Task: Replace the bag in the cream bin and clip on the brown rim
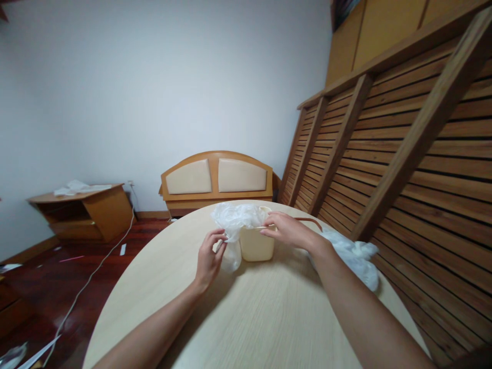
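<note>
A small cream plastic bin [257, 245] stands on the round light-wood table [249, 318], near its far side. A thin clear plastic bag [235, 219] is draped over the bin's left rim and hangs down its left side. My left hand [209, 256] pinches the hanging part of the bag at the left of the bin. My right hand [286, 229] has its fingers closed on the bag at the bin's top right rim.
More crumpled clear plastic [355, 256] lies on the table at the right, beside my right forearm. A slatted wooden bed frame [403, 154] leans close behind it. A headboard [217, 179] and a low cabinet [84, 210] stand by the far wall; a white cable [92, 277] runs across the dark floor.
</note>
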`<control>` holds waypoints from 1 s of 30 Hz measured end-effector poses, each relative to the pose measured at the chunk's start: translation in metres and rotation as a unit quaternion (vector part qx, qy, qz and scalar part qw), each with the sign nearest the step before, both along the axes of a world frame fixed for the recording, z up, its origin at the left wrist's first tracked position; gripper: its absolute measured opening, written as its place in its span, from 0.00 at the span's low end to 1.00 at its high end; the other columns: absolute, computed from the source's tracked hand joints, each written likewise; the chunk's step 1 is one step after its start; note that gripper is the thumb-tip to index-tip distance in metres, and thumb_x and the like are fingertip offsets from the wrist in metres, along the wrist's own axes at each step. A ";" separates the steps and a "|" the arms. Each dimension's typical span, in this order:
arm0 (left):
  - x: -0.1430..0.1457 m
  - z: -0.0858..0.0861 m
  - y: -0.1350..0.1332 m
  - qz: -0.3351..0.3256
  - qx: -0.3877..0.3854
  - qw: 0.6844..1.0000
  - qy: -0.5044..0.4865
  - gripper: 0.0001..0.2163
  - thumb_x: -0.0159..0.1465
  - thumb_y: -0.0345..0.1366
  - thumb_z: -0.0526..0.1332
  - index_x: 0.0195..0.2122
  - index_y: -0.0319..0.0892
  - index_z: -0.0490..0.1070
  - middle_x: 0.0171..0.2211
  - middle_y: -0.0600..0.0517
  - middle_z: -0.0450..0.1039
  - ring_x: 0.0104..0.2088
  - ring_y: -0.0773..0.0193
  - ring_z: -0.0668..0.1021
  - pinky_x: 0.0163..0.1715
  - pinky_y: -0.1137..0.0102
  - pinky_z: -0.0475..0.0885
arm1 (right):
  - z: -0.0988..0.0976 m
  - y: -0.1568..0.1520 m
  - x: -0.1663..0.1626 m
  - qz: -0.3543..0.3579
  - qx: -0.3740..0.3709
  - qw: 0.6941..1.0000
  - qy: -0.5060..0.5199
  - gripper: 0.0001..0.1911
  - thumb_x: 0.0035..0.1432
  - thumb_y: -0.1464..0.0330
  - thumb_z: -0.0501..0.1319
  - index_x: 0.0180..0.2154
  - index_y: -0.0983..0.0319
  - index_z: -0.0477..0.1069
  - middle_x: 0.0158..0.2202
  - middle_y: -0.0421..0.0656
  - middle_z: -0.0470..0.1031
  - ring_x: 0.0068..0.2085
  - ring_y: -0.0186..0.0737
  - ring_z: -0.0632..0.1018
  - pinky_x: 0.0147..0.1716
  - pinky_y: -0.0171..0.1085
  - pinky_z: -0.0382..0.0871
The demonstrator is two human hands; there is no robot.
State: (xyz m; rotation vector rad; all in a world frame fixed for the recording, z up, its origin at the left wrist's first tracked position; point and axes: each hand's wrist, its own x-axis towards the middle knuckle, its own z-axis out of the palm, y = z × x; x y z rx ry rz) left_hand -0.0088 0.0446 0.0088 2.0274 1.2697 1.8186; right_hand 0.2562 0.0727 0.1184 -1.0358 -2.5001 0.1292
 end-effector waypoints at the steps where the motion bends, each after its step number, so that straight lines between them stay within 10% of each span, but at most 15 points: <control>1: -0.002 0.003 0.000 0.006 -0.001 1.000 -0.008 0.04 0.65 0.36 0.60 0.36 0.44 0.73 0.47 0.45 0.76 0.50 0.56 0.78 0.47 0.61 0.74 | 0.001 -0.001 0.000 0.002 -0.006 1.000 0.002 0.10 0.64 0.63 0.62 0.38 0.62 0.79 0.41 0.49 0.79 0.45 0.48 0.77 0.47 0.41 0.67; 10: -0.021 0.062 0.008 0.128 0.164 0.978 0.029 0.04 0.66 0.33 0.60 0.35 0.45 0.74 0.38 0.50 0.81 0.42 0.59 0.79 0.46 0.63 0.73 | 0.003 -0.002 0.000 0.022 -0.045 0.998 0.034 0.09 0.62 0.61 0.63 0.38 0.59 0.78 0.44 0.46 0.80 0.48 0.48 0.78 0.50 0.42 0.67; 19: -0.005 0.125 0.023 0.078 0.307 0.940 0.128 0.07 0.70 0.31 0.58 0.34 0.43 0.72 0.37 0.51 0.81 0.39 0.62 0.79 0.45 0.64 0.74 | 0.001 0.000 -0.002 0.012 -0.057 0.987 0.148 0.28 0.52 0.55 0.69 0.51 0.60 0.68 0.51 0.48 0.74 0.51 0.48 0.75 0.53 0.47 0.69; 24: 0.006 0.138 0.030 0.028 0.325 0.918 0.225 0.07 0.70 0.30 0.57 0.36 0.44 0.73 0.40 0.50 0.81 0.45 0.61 0.77 0.47 0.63 0.73 | 0.000 0.001 -0.007 -0.028 -0.070 0.975 0.207 0.39 0.52 0.51 0.69 0.60 0.59 0.59 0.59 0.53 0.69 0.58 0.51 0.73 0.57 0.51 0.66; 30: 0.017 0.131 0.032 -0.036 0.301 0.894 0.329 0.08 0.71 0.30 0.54 0.40 0.44 0.72 0.42 0.48 0.79 0.49 0.59 0.75 0.50 0.61 0.73 | -0.003 0.007 -0.008 -0.066 -0.076 0.967 0.234 0.30 0.56 0.54 0.67 0.54 0.61 0.64 0.53 0.52 0.75 0.53 0.51 0.77 0.55 0.50 0.68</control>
